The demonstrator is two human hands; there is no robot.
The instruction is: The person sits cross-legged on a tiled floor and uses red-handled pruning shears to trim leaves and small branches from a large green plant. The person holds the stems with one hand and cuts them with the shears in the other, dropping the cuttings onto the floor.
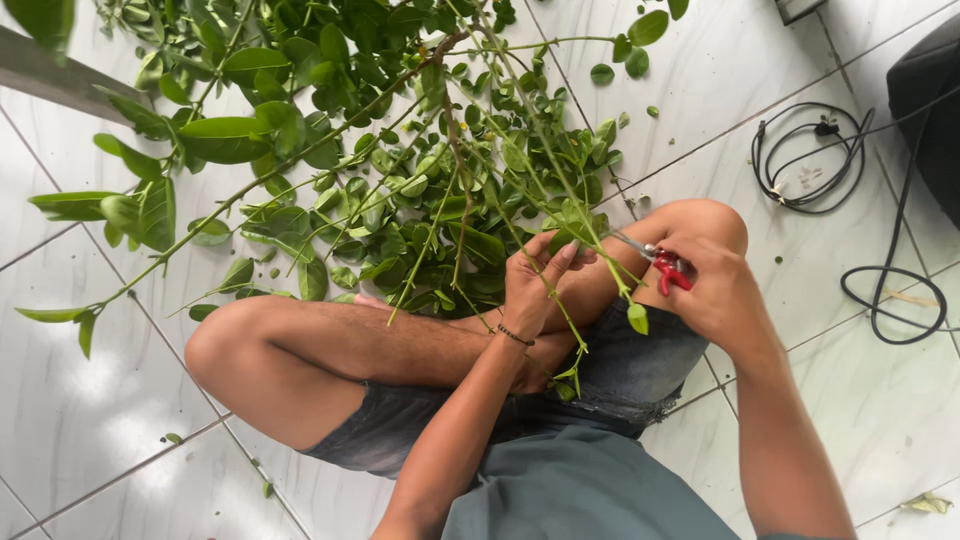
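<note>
The left hand (pixel 533 283) pinches a thin green stem (pixel 548 170) of the leafy branches (pixel 400 170) spread just ahead of both hands. The right hand (pixel 712 290) is clenched on red-handled shears (pixel 660 262), blades pointing toward the left hand's stem. A black cable (pixel 870 250) lies right of it.

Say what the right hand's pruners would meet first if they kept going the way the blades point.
Likely the thin green stem held by the left hand: the red-handled pruners in the right hand point up-left at it. Depth is unclear, so contact can't be confirmed.
</note>
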